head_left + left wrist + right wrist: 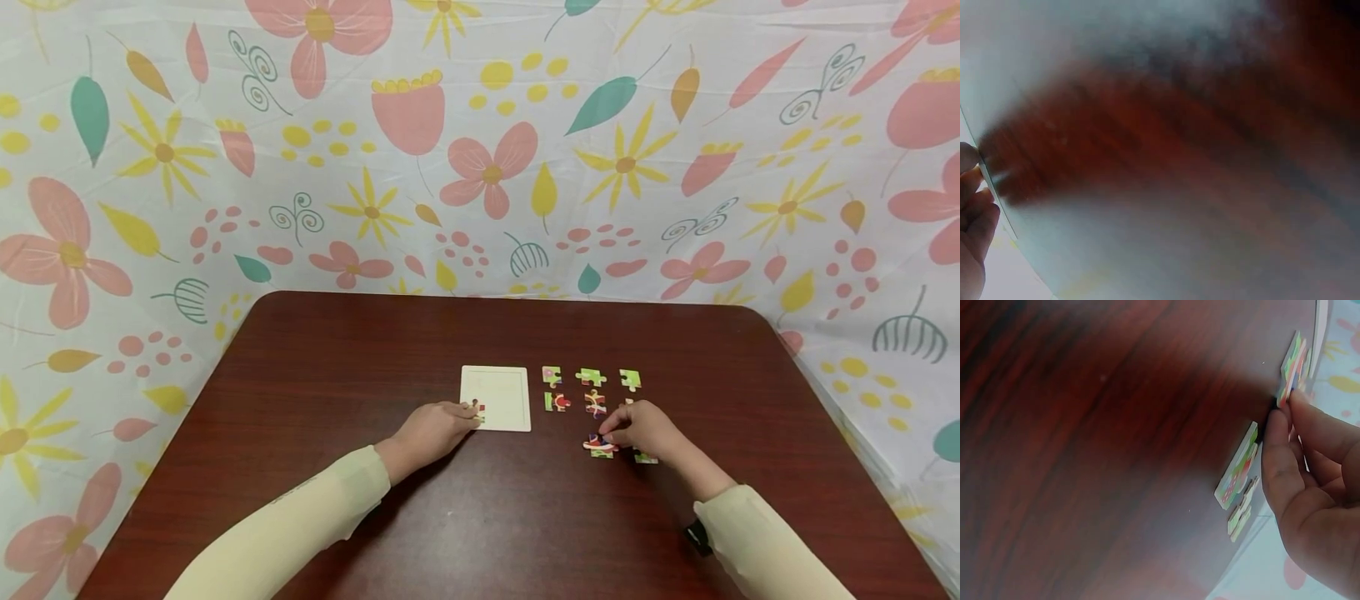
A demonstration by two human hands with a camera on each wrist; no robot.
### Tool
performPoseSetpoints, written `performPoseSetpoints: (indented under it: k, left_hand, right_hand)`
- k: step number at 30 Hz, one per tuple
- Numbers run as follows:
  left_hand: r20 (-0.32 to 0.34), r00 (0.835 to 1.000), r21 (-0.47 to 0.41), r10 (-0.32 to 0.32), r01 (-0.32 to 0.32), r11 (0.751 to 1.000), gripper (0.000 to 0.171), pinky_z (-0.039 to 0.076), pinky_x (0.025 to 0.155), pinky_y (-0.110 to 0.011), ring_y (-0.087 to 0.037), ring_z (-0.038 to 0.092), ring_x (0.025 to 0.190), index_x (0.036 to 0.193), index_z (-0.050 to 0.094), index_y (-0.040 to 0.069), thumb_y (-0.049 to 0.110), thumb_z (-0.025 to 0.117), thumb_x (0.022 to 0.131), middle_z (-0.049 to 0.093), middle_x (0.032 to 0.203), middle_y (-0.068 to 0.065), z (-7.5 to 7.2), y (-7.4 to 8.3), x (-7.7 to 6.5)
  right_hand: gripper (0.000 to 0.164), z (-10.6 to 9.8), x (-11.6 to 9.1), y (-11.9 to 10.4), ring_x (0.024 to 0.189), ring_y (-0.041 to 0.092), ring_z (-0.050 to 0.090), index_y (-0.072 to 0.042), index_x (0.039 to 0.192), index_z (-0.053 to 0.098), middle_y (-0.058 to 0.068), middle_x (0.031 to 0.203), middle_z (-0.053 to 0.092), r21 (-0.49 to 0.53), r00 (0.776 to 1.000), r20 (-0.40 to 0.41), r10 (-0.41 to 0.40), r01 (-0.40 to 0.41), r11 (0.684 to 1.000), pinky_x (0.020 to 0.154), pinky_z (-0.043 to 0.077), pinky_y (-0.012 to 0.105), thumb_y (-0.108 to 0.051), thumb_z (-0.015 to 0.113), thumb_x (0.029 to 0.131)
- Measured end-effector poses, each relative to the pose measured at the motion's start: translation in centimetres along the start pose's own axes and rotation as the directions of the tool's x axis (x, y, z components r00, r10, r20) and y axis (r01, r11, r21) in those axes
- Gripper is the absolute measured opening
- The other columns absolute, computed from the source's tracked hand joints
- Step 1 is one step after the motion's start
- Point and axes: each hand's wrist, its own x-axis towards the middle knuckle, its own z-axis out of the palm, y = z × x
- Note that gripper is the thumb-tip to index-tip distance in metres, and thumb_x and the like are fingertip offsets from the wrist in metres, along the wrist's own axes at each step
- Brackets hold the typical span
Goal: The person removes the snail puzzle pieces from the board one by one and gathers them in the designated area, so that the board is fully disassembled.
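Observation:
The white puzzle tray (506, 396) lies flat on the table, with one jigsaw piece (480, 411) in its lower left corner. My left hand (431, 433) holds the tray by its left edge, fingertips beside that piece. In the left wrist view, the left fingers (979, 219) show bent at the tray's thin edge. To the right of the tray, my right hand (645, 429) pinches a jigsaw piece with a red and white picture (597, 444) between thumb and fingers. The right wrist view shows the pinched piece (1291, 375) tilted at the fingertips.
Several loose jigsaw pieces lie in rows right of the tray, among them a green one (630, 379) and a red one (557, 402). Another piece (645, 457) is partly hidden under the right hand. A flowered cloth (491, 167) hangs behind the brown table (360, 342).

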Motion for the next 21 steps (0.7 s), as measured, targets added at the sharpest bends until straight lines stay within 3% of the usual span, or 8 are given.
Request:
performPoseSetpoints:
  k: [4,12,18,21]
  left_hand:
    - [0.008,1.0,-0.014,-0.001,0.002,1.0,0.019,0.06,0.092,-0.028,-0.014,0.074,0.111,0.112,0.081,0.017,0.017,0.07,0.097,0.077,0.122,-0.001,-0.04,0.01,0.03]
    - [0.028,0.999,-0.04,-0.017,0.019,0.999,0.019,0.061,0.09,-0.029,-0.015,0.075,0.11,0.111,0.082,0.016,0.014,0.068,0.097,0.078,0.121,-0.002,-0.23,0.01,0.07]
    - [0.053,0.999,-0.089,0.003,0.002,0.996,0.021,0.061,0.091,-0.031,-0.017,0.074,0.113,0.113,0.08,0.013,0.011,0.065,0.099,0.078,0.121,-0.005,-0.47,-0.23,0.15]
    - [0.046,0.999,-0.098,0.016,-0.011,0.995,0.02,0.062,0.088,-0.03,-0.016,0.075,0.112,0.111,0.081,0.013,0.011,0.065,0.099,0.078,0.119,-0.004,-0.38,-0.47,0.19]
  right_hand:
    - [0.007,0.1,-0.16,-0.21,0.128,0.052,0.057,-0.001,0.093,0.08,0.025,0.116,0.075,-0.013,1.0,-0.021,0.002,-0.003,1.0,0.067,0.052,0.028,-0.004,0.074,0.09]
    - [0.005,0.38,-0.15,-0.38,0.132,0.053,0.053,-0.002,0.09,0.079,0.02,0.108,0.077,-0.036,0.999,-0.051,-0.003,0.001,0.999,0.07,0.051,0.03,-0.002,0.074,0.088]
    - [0.006,0.56,-0.21,-0.62,0.137,0.054,0.048,-0.005,0.088,0.08,0.018,0.106,0.079,-0.1,0.997,-0.075,-0.013,0.005,0.995,0.078,0.054,0.034,-0.003,0.075,0.087]
    - [0.005,0.66,-0.21,-0.62,0.136,0.054,0.049,-0.005,0.089,0.08,0.02,0.107,0.078,-0.102,0.997,-0.077,-0.018,0.01,0.995,0.076,0.054,0.033,-0.004,0.075,0.087]
